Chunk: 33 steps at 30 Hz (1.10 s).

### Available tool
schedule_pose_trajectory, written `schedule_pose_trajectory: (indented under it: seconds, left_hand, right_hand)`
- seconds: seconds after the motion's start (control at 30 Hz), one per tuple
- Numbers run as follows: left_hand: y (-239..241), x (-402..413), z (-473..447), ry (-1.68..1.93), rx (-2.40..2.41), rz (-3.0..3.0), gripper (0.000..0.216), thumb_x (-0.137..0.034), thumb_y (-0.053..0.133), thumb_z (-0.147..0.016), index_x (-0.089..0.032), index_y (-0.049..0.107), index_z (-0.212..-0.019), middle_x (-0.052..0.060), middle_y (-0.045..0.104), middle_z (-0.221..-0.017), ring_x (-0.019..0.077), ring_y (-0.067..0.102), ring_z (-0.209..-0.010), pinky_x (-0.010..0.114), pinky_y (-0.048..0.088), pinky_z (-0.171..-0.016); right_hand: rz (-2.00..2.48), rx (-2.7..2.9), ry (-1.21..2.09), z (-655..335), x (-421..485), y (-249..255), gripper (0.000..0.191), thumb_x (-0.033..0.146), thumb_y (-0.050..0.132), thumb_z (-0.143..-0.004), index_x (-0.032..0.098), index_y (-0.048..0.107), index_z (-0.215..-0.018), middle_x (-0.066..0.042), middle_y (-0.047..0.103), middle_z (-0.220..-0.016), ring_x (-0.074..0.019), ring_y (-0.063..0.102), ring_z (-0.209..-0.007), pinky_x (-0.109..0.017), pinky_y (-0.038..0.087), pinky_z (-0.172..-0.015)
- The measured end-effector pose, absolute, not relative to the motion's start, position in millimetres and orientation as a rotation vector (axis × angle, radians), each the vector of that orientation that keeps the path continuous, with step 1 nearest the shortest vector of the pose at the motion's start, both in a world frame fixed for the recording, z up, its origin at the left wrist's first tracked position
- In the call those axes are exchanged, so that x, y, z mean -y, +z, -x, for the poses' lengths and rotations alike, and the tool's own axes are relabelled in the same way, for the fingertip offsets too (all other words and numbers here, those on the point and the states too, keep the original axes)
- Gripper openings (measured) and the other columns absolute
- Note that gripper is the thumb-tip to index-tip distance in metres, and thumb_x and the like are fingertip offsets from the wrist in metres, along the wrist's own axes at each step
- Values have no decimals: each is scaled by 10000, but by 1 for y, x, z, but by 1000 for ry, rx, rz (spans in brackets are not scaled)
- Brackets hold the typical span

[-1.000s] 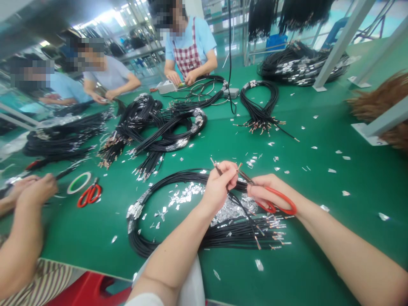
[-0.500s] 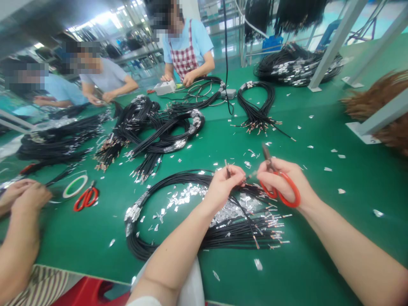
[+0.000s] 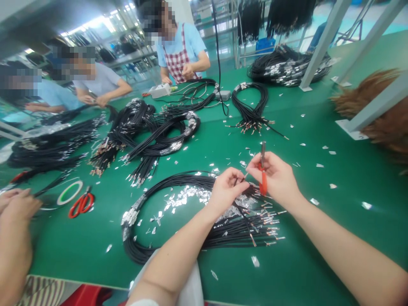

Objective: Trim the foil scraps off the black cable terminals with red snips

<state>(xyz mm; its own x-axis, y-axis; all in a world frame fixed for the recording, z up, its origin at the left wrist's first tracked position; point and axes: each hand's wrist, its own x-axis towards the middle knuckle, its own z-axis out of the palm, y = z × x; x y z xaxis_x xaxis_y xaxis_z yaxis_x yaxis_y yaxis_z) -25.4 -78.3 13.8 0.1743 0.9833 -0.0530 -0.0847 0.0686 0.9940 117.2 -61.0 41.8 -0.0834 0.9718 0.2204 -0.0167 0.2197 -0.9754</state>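
My left hand [image 3: 228, 187] is closed, pinching the end of a thin black cable [image 3: 236, 182] above the coil on the table. Close beside it, my right hand [image 3: 276, 176] holds red-handled scissors [image 3: 263, 180] with the blades pointing up, while its thumb and forefinger meet at the cable's tip. Under both hands lies a looped bundle of black cables [image 3: 137, 253], its stripped ends fanned out to the right. Silvery foil scraps [image 3: 185, 195] are scattered inside the loop. The exact grip on the cable tip is too small to make out.
Further bundles of black cables [image 3: 172, 136] lie on the green table [image 3: 306, 255]. At left are a tape roll [image 3: 70, 193], other red scissors [image 3: 82, 205] and a co-worker's hands [image 3: 21, 204]. Metal posts [image 3: 379, 100] stand at right. Several people work across the table.
My right hand has moved left against my left hand, and the scissors have turned from lying open across the palm to standing upright. The view has shifted slightly.
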Motion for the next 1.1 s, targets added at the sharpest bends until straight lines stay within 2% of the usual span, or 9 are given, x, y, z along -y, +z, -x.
schedule_pose_trajectory:
  seconds: [0.1, 0.23, 0.4, 0.57, 0.7, 0.8, 0.9, 1.1]
  left_hand:
    - [14, 80, 25, 1117, -1132, -1193, 168, -299, 643, -737, -167, 558, -798, -63, 455, -551, 53, 381, -462, 206, 301, -472]
    - [13, 83, 25, 1103, -1156, -1230, 178, -338, 599, -774, -164, 564, -763, -53, 458, -546, 54, 366, -461, 205, 282, -463]
    - [14, 82, 28, 1048, -1077, -1136, 258, -390, 629, -741, -148, 544, -723, -60, 412, -523, 39, 306, -439, 191, 220, -428]
    - [22, 78, 31, 1016, -926, -947, 283, -378, 671, -698, -140, 521, -725, -78, 371, -499, 19, 240, -398, 179, 152, -389]
    - [23, 79, 28, 1127, -994, -1031, 219, -319, 647, -736, -162, 495, -724, -79, 403, -480, 36, 322, -398, 178, 238, -396]
    - [20, 82, 24, 1185, -1058, -1062, 184, -270, 647, -734, -170, 493, -738, -70, 455, -513, 51, 402, -431, 186, 310, -422]
    - [17, 83, 23, 1205, -1059, -1052, 172, -253, 650, -728, -172, 499, -741, -69, 464, -516, 56, 415, -442, 189, 328, -435]
    - [17, 82, 26, 1156, -1001, -1033, 182, -289, 624, -759, -160, 502, -717, -57, 485, -497, 52, 402, -429, 187, 316, -440]
  right_hand:
    - [1011, 1283, 1143, -120, 55, 37, 223, 235, 702, -693, 196, 527, -827, 25, 593, -709, -121, 585, -671, -302, 482, -708]
    - [973, 1337, 1139, -118, 58, 38, 197, 210, 683, -710, 200, 511, -805, 26, 591, -701, -114, 574, -650, -287, 479, -666]
    - [876, 1413, 1151, -115, 64, 41, 158, 153, 631, -733, 206, 492, -789, 19, 605, -706, -113, 569, -633, -276, 475, -618]
    - [842, 1331, 1187, -118, 59, 38, 208, 180, 678, -703, 214, 486, -777, 19, 625, -717, -124, 597, -666, -302, 497, -678]
    - [896, 1238, 1192, -114, 60, 33, 235, 188, 691, -704, 217, 490, -822, 0, 670, -802, -145, 630, -778, -340, 501, -777]
    - [908, 1236, 1183, -108, 65, 31, 230, 198, 704, -697, 211, 502, -808, -1, 669, -787, -143, 631, -753, -328, 508, -743]
    - [926, 1233, 1167, -104, 69, 31, 198, 209, 700, -703, 206, 519, -783, -1, 662, -751, -136, 629, -696, -308, 511, -683]
    - [923, 1213, 1210, -107, 69, 33, 193, 218, 699, -706, 206, 513, -756, 1, 672, -722, -142, 647, -682, -321, 524, -690]
